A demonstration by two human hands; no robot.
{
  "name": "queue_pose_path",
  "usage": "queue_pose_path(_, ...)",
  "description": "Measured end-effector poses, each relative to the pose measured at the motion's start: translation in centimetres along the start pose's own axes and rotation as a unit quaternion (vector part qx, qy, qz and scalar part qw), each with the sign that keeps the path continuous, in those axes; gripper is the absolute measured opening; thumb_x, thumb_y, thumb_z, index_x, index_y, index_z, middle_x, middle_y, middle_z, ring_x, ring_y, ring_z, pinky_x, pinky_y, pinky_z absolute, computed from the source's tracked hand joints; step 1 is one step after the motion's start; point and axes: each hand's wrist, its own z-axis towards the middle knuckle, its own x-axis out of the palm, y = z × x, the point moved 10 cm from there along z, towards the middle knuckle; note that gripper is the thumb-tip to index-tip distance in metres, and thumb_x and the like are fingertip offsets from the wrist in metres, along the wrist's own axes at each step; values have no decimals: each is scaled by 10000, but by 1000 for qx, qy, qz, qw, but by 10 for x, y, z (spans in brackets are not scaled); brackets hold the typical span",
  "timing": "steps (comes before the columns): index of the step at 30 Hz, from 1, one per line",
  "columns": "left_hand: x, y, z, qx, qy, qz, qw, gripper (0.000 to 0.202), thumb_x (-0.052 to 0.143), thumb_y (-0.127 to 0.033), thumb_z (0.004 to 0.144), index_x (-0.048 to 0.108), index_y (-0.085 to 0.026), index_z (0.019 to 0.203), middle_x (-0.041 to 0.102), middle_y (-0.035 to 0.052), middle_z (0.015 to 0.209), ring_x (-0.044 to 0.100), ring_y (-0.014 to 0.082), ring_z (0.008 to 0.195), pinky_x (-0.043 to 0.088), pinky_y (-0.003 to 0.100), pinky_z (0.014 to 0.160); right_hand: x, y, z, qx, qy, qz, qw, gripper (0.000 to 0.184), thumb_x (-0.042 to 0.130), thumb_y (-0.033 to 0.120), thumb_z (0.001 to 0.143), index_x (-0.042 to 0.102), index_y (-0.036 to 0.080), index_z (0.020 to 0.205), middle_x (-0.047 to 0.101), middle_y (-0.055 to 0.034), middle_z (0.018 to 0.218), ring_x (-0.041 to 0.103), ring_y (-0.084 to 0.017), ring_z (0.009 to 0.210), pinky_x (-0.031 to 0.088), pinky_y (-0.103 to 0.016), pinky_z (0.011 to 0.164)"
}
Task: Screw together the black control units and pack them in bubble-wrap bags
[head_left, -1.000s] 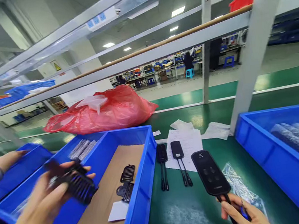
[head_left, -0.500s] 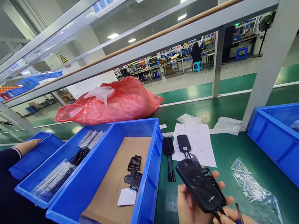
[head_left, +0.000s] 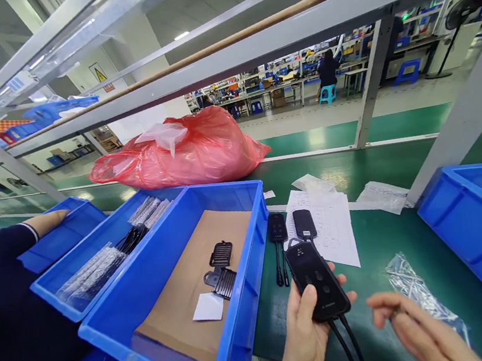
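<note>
My left hand (head_left: 304,334) is closed round a black oblong device (head_left: 316,279) with round marks on its face; two black cables (head_left: 348,344) hang from its near end. It is held just above the green table's front edge. My right hand (head_left: 417,329) hovers to the right of the device, apart from it, with its fingers bent and a small greyish item pinched at the fingertips. Right beside that hand lies a clear bag of small metal parts (head_left: 421,294).
Two more black devices (head_left: 277,227) (head_left: 304,224) lie by paper sheets (head_left: 335,227). A blue bin (head_left: 254,274) holds cardboard and black grille parts (head_left: 220,255). Another person's dark sleeve (head_left: 3,309) and hand (head_left: 45,222) rest on bins at left. Red bag (head_left: 183,153) behind; blue bin (head_left: 476,225) right.
My left hand came from the left bin with a black grille piece and took over the device. My right hand let go of the device and drew off to the right.
</note>
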Motion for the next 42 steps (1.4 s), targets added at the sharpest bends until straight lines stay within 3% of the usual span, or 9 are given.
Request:
queue_pose_path(4,8,-2,-3,-7,39,7,999,424,703,-338,948,642,-233,1354,664,145,1398,658,328,1256,585,525,1046,-36,30,25,-53,-52,-97,993,511,370,679,998,687,280,1031,680,-6,788,517,-153,471,440,-267,425)
queue_pose_path(9,15,1,-11,-19,66,48,997,431,674,-361,968,603,-267,1383,636,128,1427,631,320,1292,544,522,1093,-9,120,25,-257,-52,-264,928,333,402,456,1079,644,284,931,699,57,770,644,-110,582,462,-212,513)
queue_pose_path(12,16,2,-16,-27,72,72,994,457,662,-383,975,564,-275,1408,609,118,1455,602,317,1324,513,532,1128,9,142,22,-319,-49,-323,890,376,360,397,1103,606,275,845,684,87,696,617,-88,502,415,-223,454)
queue_pose_path(19,14,5,-24,-45,84,147,985,612,625,-486,977,432,-225,1496,535,165,1511,549,348,1371,458,557,1177,21,152,23,-374,-62,-402,833,500,259,434,1128,603,262,808,641,81,610,616,-88,459,380,-243,386)
queue_pose_path(25,12,6,-25,-55,99,183,977,635,580,-525,994,376,-213,1508,625,181,1403,597,338,1325,477,562,1145,16,162,22,-388,-109,-427,809,536,248,428,1127,633,255,796,662,56,633,601,-96,445,338,-262,355)
queue_pose_path(30,8,7,-26,-56,90,187,977,725,594,-556,977,313,-207,1547,557,203,1480,568,357,1357,547,519,1062,18,166,22,-399,-116,-444,794,536,253,418,1126,632,255,783,646,53,616,600,-107,441,317,-277,346)
queue_pose_path(34,7,6,-26,-59,95,188,976,768,581,-564,983,260,-192,1573,625,213,1401,589,356,1339,541,551,1067,17,161,27,-383,-80,-430,814,510,276,423,1123,627,260,791,635,56,620,600,-102,455,322,-278,375)
queue_pose_path(39,11,3,-27,-61,117,194,972,686,577,-561,986,350,-191,1517,659,198,1358,660,340,1244,534,580,1069,18,152,37,-334,10,-387,859,448,345,411,1113,607,266,780,604,85,617,561,-82,478,352,-259,448)
queue_pose_path(42,12,2,-27,-66,118,192,972,664,578,-549,990,364,-186,1503,655,202,1369,674,329,1217,540,555,1054,21,158,33,-351,34,-366,861,447,374,401,1110,569,257,734,579,93,601,542,-67,478,342,-253,458)
